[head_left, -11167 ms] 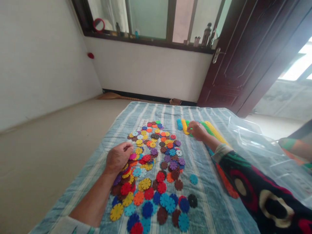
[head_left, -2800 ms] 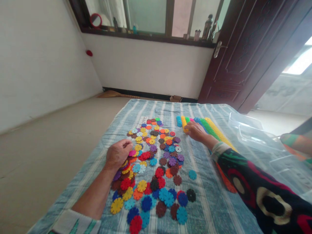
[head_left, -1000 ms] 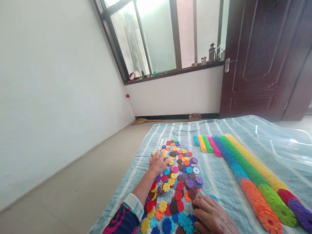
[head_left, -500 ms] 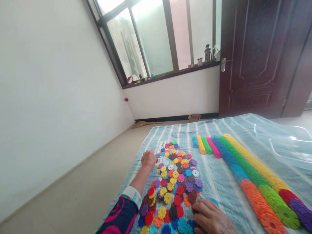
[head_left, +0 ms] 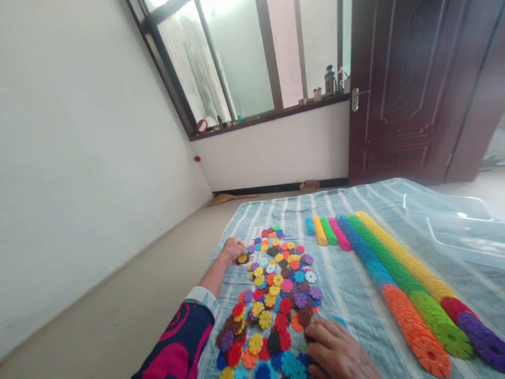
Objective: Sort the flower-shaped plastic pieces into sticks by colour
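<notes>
Many flower-shaped plastic discs in mixed colours lie loosely spread in a long patch on the bed cover. My left hand is at the far left edge of this patch. Its fingers are bent together, fingertips down, and what they pinch is too small to make out. Just below them lies a yellow disc on a brown one. My right hand rests at the near right edge of the patch with curled fingers; its fingertips and anything under them are hidden. A blue disc shows behind its knuckles.
Rows of discs stacked by colour lie on the right, including an orange row and a yellow row. Clear plastic containers stand beyond them. The striped cover has wrinkles. Its left edge drops toward the floor.
The view has shifted slightly to the right. My left hand has moved a little up and left, uncovering the yellow and brown discs below it. My right hand stays almost in place.
</notes>
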Tool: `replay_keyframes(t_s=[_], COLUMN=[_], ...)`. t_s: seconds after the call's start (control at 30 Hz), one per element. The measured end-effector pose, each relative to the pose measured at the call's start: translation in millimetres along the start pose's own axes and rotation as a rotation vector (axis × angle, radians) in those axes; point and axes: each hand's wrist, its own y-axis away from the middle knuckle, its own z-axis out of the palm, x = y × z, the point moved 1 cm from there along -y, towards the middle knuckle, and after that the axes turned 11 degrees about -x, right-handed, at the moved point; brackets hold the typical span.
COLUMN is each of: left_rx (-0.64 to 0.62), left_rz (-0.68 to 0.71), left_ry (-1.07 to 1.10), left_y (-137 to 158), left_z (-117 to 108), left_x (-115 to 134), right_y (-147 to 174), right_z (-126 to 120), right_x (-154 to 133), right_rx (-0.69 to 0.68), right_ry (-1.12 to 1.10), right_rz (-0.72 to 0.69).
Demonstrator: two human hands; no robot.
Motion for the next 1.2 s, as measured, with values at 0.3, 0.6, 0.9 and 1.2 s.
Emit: replay_keyframes(t_s=[0.3, 0.6, 0.9, 1.2], left_rx=[0.117, -0.250, -0.234, -0.239], left_rz=[0.151, 0.676, 0.854, 0.941], left_ry=[0.133, 0.055, -0.187, -0.304], left_y=[-1, 34, 30, 30], left_z=[0, 101, 161, 174], left_x=[33, 146, 202, 209], right_y=[-2, -7, -12, -15], right_z=[12, 18, 27, 32], right_x=[5, 9, 12, 12], right_rx=[0.014, -0.031, 0.024, 0.186], right_ry=[0.065, 0.124, 0.171, 0.196], right_rz=[-0.018, -0.014, -0.021, -0.038])
